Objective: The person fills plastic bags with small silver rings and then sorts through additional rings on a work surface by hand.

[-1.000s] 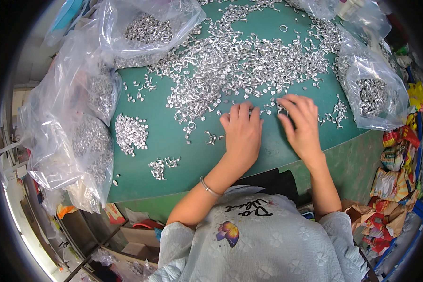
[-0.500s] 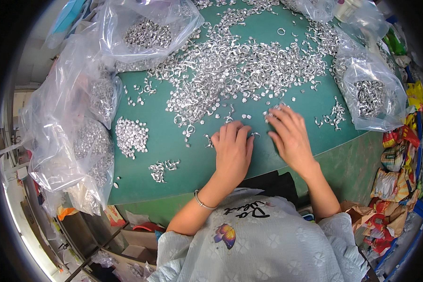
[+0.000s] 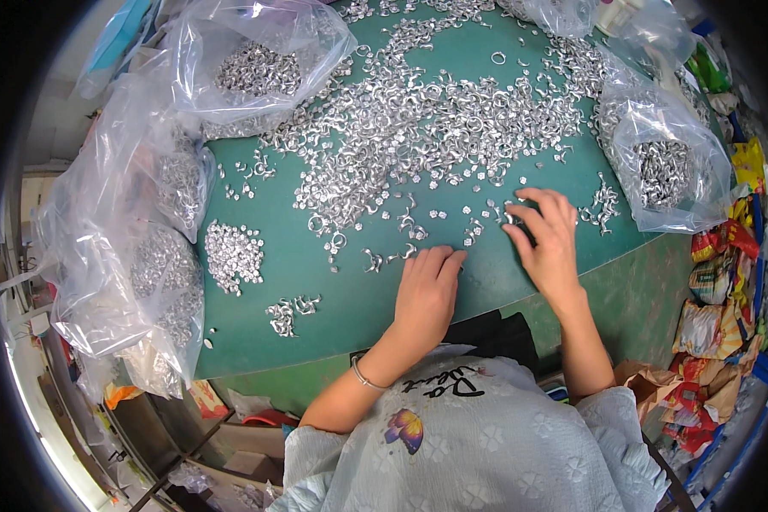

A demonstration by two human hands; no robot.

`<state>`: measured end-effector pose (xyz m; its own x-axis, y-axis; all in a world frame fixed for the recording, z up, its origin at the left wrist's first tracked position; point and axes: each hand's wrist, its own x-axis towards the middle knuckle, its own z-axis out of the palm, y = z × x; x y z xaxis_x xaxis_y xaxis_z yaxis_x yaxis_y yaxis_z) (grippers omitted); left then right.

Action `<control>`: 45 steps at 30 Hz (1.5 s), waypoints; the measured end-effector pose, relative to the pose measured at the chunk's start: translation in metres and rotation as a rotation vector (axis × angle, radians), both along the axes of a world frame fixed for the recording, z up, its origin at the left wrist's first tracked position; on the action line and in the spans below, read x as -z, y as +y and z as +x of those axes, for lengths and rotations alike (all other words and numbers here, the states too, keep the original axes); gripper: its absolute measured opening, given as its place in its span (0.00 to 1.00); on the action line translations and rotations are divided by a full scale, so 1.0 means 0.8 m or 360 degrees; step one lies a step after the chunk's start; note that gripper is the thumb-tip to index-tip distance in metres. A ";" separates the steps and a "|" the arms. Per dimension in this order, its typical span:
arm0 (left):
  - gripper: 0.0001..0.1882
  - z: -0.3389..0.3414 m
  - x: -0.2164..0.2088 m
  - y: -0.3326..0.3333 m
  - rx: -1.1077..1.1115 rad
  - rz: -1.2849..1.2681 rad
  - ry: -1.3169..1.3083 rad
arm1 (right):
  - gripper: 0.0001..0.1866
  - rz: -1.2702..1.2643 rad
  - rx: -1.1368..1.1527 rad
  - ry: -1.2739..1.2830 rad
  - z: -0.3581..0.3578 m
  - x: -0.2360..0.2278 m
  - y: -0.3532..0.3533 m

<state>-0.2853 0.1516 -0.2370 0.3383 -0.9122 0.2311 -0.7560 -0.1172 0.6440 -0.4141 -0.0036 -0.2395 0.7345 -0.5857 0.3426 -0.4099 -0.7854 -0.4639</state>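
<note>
1. Head view: small metal pieces (image 3: 418,224) lie scattered on the green table (image 3: 333,299), at twelve o'clock from both hands.
2. Left hand (image 3: 425,294) rests flat, fingers spread, gripping nothing.
3. Right hand (image 3: 548,239), fingertips among pieces, is nearer; grip unclear.
4. Plastic bags (image 3: 666,162) flank.

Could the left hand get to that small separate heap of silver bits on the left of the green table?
Probably yes: the left hand lies flat on the green table, and only bare tabletop lies between it and the small heap.

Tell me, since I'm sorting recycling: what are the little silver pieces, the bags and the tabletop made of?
Silver pieces: likely bright metal, shiny and glinting. Bags: thin clear plastic film, wrinkled and see-through. Tabletop: matte green surface, maybe a rubber or vinyl mat; unclear.
</note>
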 end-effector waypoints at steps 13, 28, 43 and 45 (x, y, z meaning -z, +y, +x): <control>0.15 0.013 -0.009 -0.006 -0.0234 0.0019 -0.0107 | 0.10 0.0064 0.0067 0.0039 -0.012 -0.021 0.020; 0.15 0.013 -0.004 0.005 -0.0316 -0.0011 -0.0163 | 0.11 -0.1008 0.1001 0.0172 -0.129 -0.053 -0.179; 0.14 0.010 0.007 0.043 -0.0357 -0.0028 -0.0112 | 0.21 -0.0037 -0.0536 -0.0022 0.091 -0.014 0.028; 0.16 0.008 0.007 0.045 -0.0400 -0.0060 -0.0033 | 0.19 -0.0056 -0.0570 0.0004 0.108 -0.009 0.026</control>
<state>-0.2786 0.1880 -0.2423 0.5481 -0.7908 0.2724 -0.7192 -0.2794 0.6361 -0.3275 0.0169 -0.2319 0.8920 -0.2788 0.3558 -0.1068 -0.8948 -0.4336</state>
